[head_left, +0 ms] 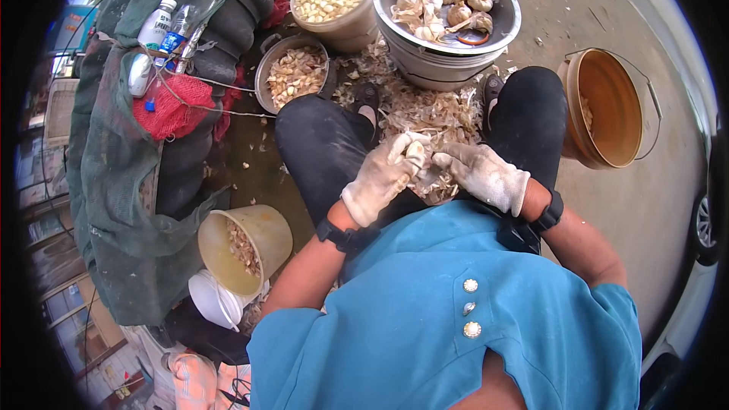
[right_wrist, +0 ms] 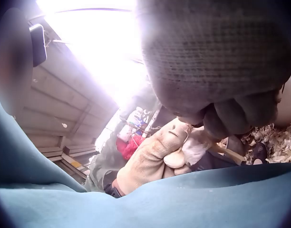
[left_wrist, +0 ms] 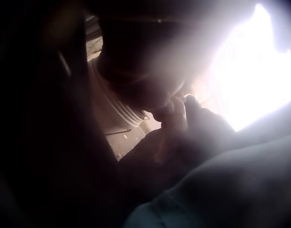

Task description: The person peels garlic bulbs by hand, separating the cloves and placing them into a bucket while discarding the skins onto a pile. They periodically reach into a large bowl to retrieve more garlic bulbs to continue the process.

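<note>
Both hands wear whitish gloves and meet above the lap. Curled fingers of the left hand (head_left: 382, 176) hold pale garlic cloves (head_left: 414, 153); in the right wrist view a clove (right_wrist: 174, 159) and a papery garlic piece (right_wrist: 195, 151) with a stem (right_wrist: 229, 155) show at that hand (right_wrist: 148, 161). The right hand (head_left: 487, 173) has its fingers bent against the same garlic from the other side, its fingertips partly hidden. Up close, that right hand (right_wrist: 219, 61) fills the top of the right wrist view. The left wrist view is dark, with detail hard to tell.
Garlic bulbs lie in a metal basin (head_left: 513, 17) on stacked buckets. Peeled cloves fill a tub (head_left: 366, 24); a pot (head_left: 260, 86) holds more cloves. Skins (head_left: 433, 110) litter the ground between the feet. An orange bucket (head_left: 616, 110) stands right, a tilted cream bucket (head_left: 275, 235) lower left.
</note>
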### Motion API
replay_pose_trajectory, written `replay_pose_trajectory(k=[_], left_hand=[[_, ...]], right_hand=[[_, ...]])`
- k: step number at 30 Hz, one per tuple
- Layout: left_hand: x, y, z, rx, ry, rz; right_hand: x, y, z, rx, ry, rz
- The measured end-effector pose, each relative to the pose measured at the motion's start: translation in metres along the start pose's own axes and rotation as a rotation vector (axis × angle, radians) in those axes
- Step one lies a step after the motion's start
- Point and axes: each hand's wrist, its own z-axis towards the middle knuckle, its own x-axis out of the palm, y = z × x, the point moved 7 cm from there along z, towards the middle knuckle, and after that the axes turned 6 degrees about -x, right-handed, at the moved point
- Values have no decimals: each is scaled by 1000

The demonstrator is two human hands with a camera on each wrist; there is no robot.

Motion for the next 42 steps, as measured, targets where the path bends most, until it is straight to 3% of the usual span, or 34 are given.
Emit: replay_pose_trajectory(k=[2,4,7,10,14,17,20,22,29,31,32,34,38,42], left_hand=[[0,5,2,15,-22,19],[-3,-4,0,250,-128,331],[-3,2,3,119,-153,512],[-2,13,4,3,-148,389],[-4,15,8,-19,-118,593],[-9,29,13,16,-185,691],[-12,31,13,116,-267,898],[-3,19,9,295,-315,1150],[-2,21,12,72,-171,916],[6,6,4,339,-220,1101],[7,5,4,338,-218,1102],[2,16,11,84,-138,903],[-8,36,18,115,-145,593],[6,7,11,70,-134,466]], right_hand=[[1,-2,0,0,-16,-27],[0,-2,-1,-6,-83,-57],[2,0,0,45,-68,-146],[5,2,-1,-13,-97,-272],[5,9,2,47,-64,-225],[4,16,2,161,-8,-257],[7,11,3,161,-8,-302],[8,8,3,75,-30,-308],[5,12,3,-13,-17,-241],[5,11,6,-59,-12,-197],[4,12,6,-57,-13,-195],[1,11,5,40,31,-145],[1,2,10,-57,-3,-161],[-2,3,11,-49,-12,4]])
